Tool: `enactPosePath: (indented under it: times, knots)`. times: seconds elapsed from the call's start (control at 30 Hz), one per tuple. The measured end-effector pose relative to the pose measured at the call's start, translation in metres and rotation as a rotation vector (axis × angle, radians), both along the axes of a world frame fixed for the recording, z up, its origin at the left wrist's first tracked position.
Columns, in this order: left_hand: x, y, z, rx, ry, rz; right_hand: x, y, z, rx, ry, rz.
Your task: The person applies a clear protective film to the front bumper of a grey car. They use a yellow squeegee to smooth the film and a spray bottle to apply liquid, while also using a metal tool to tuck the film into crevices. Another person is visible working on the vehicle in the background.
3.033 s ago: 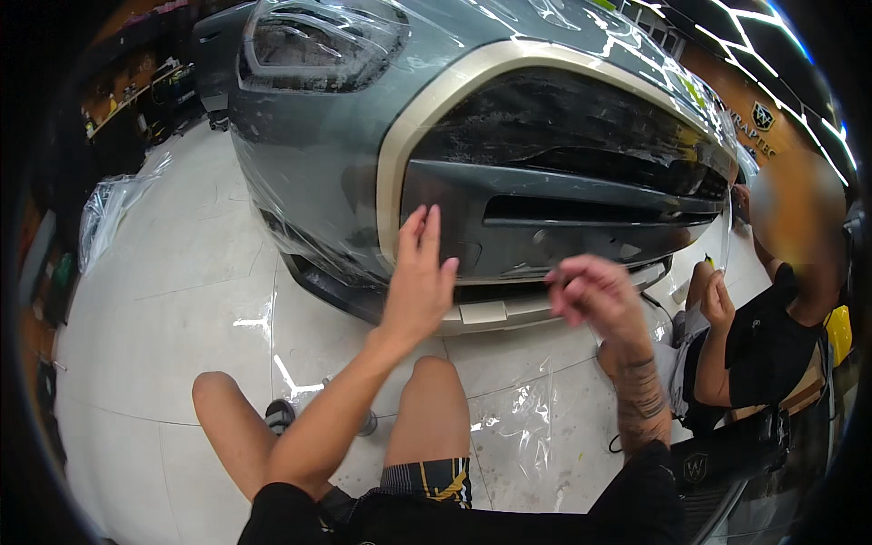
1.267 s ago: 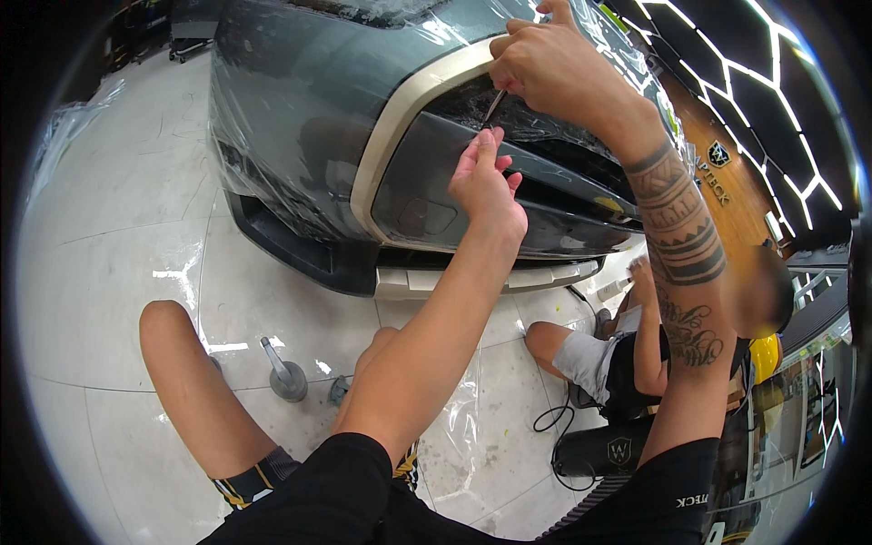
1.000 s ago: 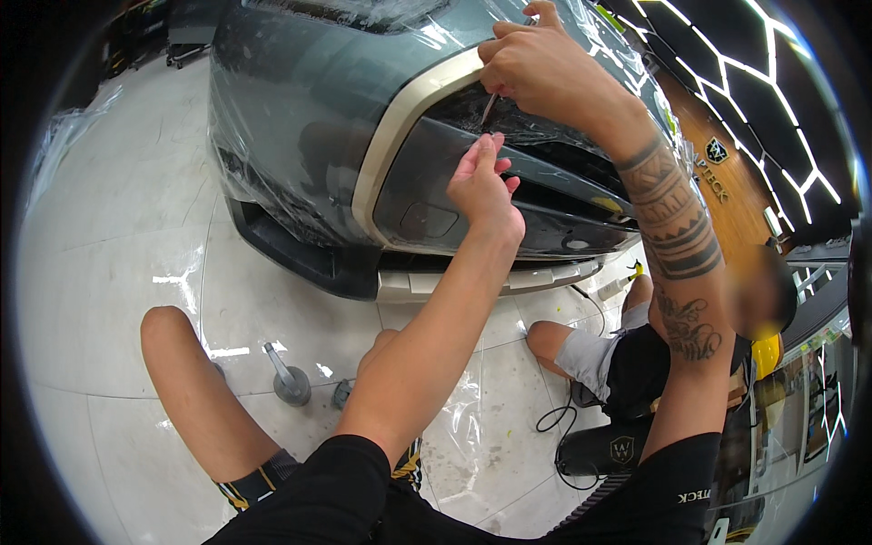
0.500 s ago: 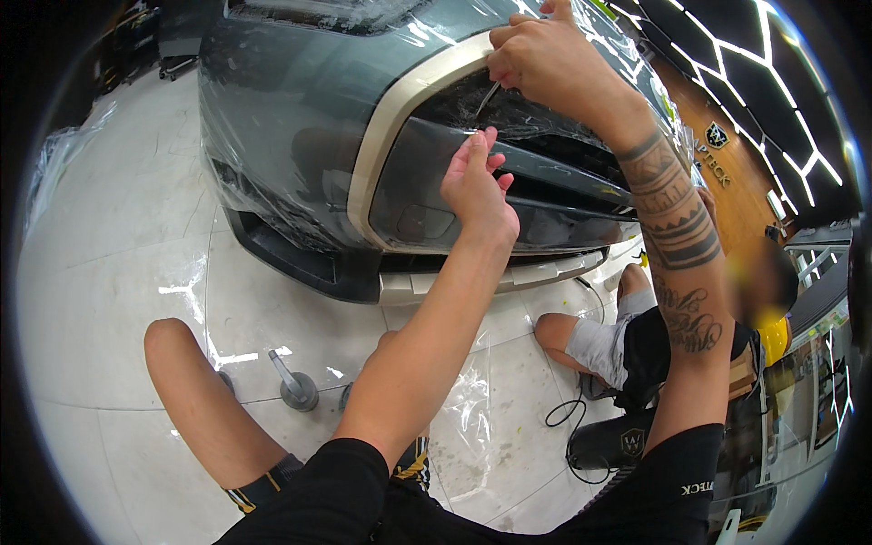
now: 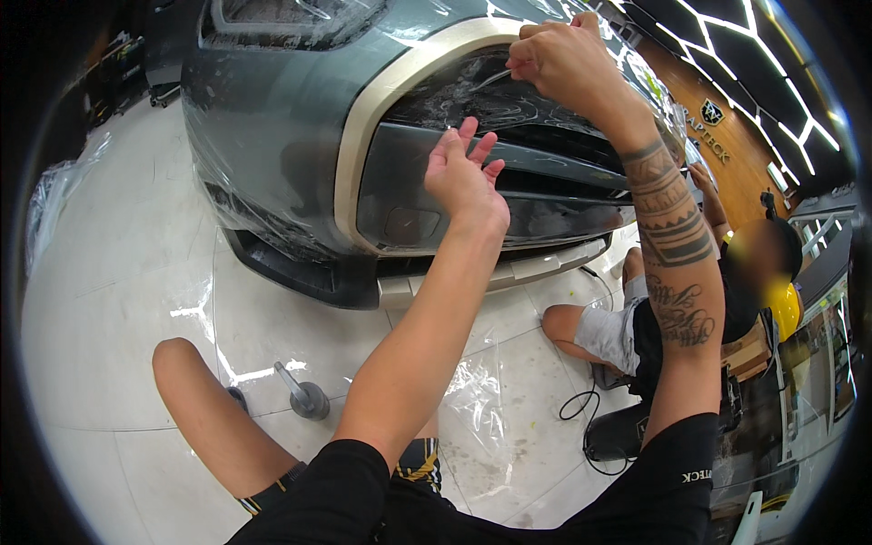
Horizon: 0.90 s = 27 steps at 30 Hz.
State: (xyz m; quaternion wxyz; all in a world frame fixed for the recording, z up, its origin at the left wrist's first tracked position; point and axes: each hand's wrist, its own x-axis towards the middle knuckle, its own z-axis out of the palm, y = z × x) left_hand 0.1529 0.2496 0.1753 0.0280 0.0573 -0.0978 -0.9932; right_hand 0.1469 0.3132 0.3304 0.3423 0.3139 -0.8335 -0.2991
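A grey-green car's front bumper (image 5: 263, 136) fills the upper middle, with a cream trim band (image 5: 350, 163) curving round a dark panel (image 5: 404, 186). Thumb and forefinger of my left hand (image 5: 468, 186) are pinched at the dark panel's upper edge, the other fingers apart; they appear to hold a bit of clear film. Higher and to the right, my right hand (image 5: 572, 73) pinches the edge of the clear film (image 5: 486, 95), which stretches wrinkled and shiny across the black recess between both hands. Its exact edges are hard to make out.
A co-worker (image 5: 677, 313) in grey shorts sits low at the right, by the bumper. On the tiled floor stand a grey-handled suction cup (image 5: 307, 398) and a black cylinder (image 5: 618, 438) with a cable. Loose clear film (image 5: 477, 395) lies between my legs; more plastic (image 5: 64, 191) lies far left.
My right hand has moved slightly right and down, and my left hand slightly left. More shiny film shows between them. The view has shifted a little, and the co-worker's raised arm now shows.
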Motion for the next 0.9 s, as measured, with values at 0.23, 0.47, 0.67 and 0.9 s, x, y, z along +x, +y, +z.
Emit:
enactPosePath:
  times: [0.23,0.47,0.67,0.9]
  knots:
    - [-0.006,0.014,0.008,0.009,0.028,-0.008,0.002,0.031,0.006,-0.083,0.059,0.063]
    - [-0.008,0.027,0.02,0.128,0.105,-0.086,0.001,0.055,0.007,-0.139,0.111,0.061]
    - [-0.018,0.037,0.023,0.086,0.173,-0.099,0.0,0.07,0.015,-0.129,0.162,0.067]
    - [-0.025,0.046,0.017,0.02,0.286,-0.092,0.002,0.095,0.02,-0.204,0.179,0.02]
